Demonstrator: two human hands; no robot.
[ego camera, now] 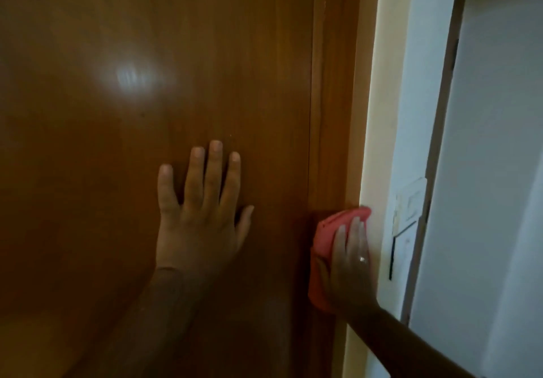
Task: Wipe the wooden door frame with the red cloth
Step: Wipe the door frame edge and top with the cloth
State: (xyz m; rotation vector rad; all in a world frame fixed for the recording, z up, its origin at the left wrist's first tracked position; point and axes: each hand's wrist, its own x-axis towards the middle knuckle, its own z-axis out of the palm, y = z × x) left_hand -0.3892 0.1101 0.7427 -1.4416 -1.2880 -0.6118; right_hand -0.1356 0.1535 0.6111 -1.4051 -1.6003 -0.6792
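The wooden door frame (335,98) runs top to bottom just right of centre, between the brown door (147,69) and a cream wall. My right hand (349,269) presses the red cloth (326,239) flat against the frame low down; the cloth sticks out above and left of my fingers. A ring shows on one finger. My left hand (199,216) lies flat on the door, fingers spread, left of the frame and holding nothing.
A cream wall strip (382,113) borders the frame on the right. A white switch plate (410,201) sits on it just right of the cloth. Beyond it is a pale wall and another door edge (440,113).
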